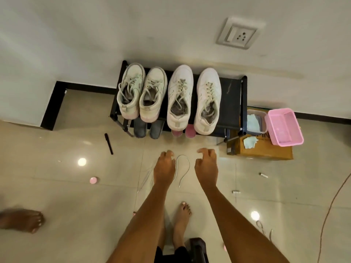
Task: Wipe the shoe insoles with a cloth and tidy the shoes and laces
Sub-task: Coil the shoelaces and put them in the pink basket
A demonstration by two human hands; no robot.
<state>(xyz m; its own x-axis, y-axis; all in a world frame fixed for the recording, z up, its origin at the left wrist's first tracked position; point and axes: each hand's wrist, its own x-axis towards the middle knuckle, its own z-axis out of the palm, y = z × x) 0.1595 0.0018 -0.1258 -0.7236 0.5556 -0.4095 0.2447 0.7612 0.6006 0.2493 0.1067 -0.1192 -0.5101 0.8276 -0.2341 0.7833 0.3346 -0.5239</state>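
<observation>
Both hands reach forward over the tiled floor [76, 196] with fingers loosely curled and nothing held: the left hand [164, 166] and right hand [206, 168] flank a loose white lace [182, 168] lying looped on the tiles between them. Beyond the hands, four white sneakers stand heels outward on a black shoe rack [230, 99], a worn pair [141, 93] at left and a cleaner pair [193, 99] at right; right of the rack, a folded cloth [253, 122] sits in a clear container beside a pink basket [284, 126] on a cardboard box [264, 152]
</observation>
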